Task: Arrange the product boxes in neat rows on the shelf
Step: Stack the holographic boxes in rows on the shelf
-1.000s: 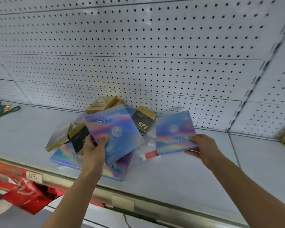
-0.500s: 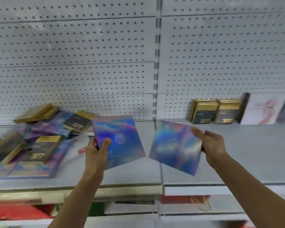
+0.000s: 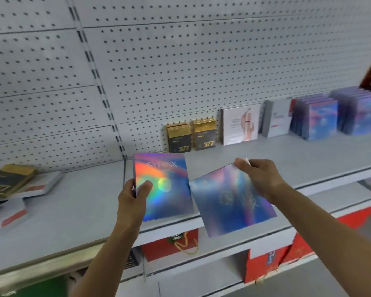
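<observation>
Boxes are what this is about, and they sit on a long grey shelf (image 3: 266, 159) with a white wall full of little holes (image 3: 180, 71) behind it. Far to the right, shiny blue boxes stand up in rows (image 3: 338, 116), faces out, packed close one behind another. Next to them on the left stand two white boxes (image 3: 257, 125), and then two gold boxes (image 3: 191, 136) side by side with "377" on the front, all standing tall against the wall. At the far left lies a messy pile (image 3: 15, 189), with a gold box flat on top of white ones. In the middle, above the front edge of the shelf, two flat shiny boxes are held up in the air. The left box (image 3: 165, 189) is blue and purple with rainbow light on it and the word SYRINX at the top. It stands almost straight up, long side up and down, face to the camera. The left hand (image 3: 133, 198) grips its left edge, thumb on the front and fingers behind. The right box (image 3: 229, 202) is blue too, but tipped over, so its word runs down the side and one corner points down. The right hand (image 3: 259, 179) pinches its top corner. The two boxes almost touch.
</observation>
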A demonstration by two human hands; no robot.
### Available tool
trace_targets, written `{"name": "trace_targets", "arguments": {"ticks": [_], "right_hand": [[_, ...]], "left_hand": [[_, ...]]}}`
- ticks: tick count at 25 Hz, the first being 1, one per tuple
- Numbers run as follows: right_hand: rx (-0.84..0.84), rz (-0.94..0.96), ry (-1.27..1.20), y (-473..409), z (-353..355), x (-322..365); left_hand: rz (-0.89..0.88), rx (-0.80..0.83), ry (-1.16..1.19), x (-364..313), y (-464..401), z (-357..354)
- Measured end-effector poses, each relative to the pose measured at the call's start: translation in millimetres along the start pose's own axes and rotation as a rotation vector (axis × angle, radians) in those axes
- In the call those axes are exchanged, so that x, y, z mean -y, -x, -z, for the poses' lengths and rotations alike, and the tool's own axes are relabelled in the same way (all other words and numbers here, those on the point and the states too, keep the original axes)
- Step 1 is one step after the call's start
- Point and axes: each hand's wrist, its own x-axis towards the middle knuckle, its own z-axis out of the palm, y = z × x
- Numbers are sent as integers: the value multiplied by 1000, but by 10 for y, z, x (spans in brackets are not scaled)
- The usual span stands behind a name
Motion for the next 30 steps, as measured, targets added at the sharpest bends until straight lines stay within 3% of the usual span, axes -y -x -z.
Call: {"name": "trace_targets", "arguments": {"ticks": [14,25,30], "right_hand": [[-102,-21,157,-1049,1381,-160],[-117,123,207,-2454,2658,-259],[-44,246,331,-2893,3302,-459]], "left_hand": [[26,263,11,-64,-542,-2089],[0,296,-20,-130,-986,-3894],[19,229,-29,-161,-909,-4480]]}}
